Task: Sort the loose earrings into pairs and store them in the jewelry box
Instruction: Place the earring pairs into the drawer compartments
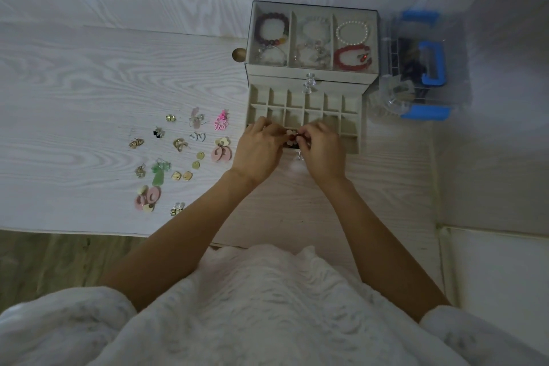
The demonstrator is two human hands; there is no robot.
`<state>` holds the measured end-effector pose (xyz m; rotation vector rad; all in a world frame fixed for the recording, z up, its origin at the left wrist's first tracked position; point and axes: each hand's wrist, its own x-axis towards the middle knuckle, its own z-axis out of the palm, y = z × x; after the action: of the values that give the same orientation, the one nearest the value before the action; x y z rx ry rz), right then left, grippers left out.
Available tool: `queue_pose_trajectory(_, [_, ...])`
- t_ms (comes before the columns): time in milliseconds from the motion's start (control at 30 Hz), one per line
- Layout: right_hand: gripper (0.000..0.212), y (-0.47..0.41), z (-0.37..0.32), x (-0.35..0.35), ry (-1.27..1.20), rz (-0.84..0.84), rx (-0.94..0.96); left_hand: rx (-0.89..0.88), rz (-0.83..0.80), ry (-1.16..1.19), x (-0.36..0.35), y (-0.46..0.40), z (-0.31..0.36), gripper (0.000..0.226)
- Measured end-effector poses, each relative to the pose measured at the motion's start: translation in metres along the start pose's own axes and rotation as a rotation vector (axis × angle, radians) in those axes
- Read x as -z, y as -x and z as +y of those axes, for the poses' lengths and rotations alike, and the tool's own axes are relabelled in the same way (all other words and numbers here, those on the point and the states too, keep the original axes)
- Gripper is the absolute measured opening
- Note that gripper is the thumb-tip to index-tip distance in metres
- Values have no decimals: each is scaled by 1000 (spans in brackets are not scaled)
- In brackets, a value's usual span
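A cream jewelry box (309, 77) stands on the white table, its glass top showing bracelets. Its lower drawer (352, 116) is pulled out, a grid of small compartments. My left hand (258, 151) and my right hand (322, 150) meet over the drawer's front row. Together they pinch a small earring with pale petals and a red bead (292, 136). Left of the box lie several loose earrings: a pink flower pair (221, 121), pink discs (221, 151), green drops (159, 171), gold pieces (181, 176) and another pink disc pair (147, 198).
A clear plastic case with blue handles (427, 68) stands right of the box. A small brass knob (238, 54) sits by the box's left side. The table's front edge (74, 230) runs near my body, with wooden floor below it.
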<state>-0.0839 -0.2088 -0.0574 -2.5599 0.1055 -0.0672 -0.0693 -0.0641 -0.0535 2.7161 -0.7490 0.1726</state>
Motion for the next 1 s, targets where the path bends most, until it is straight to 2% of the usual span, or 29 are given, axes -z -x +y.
queue_pose_trajectory(100, [9,0,-4,0,0,18,-13,-14,-18,14,0,2,0,26])
queue_pose_trajectory(367, [19,6,-1,8,93,-85,28,-41,-157,132,9,11,-6,46])
queue_pose_trajectory(500, [21,18,-10,15,125,-40,91,-84,-37,204,33,21,-10,36])
queue_pose_trajectory(600, [18,35,-27,18,23,4,160,58,84,269,62,46,-20,30])
queue_pose_trajectory(700, [18,54,-49,8,-95,-156,243,254,159,299,82,84,-36,31])
queue_pose_trajectory(800, [19,74,-66,-16,-127,-368,297,382,152,293,82,123,-49,26])
queue_pose_trajectory(867, [26,84,-74,-31,-79,-480,308,401,96,223,74,144,-53,25])
queue_pose_trajectory(1000, [55,95,-89,-54,67,-585,322,357,-110,88,52,168,-49,48])
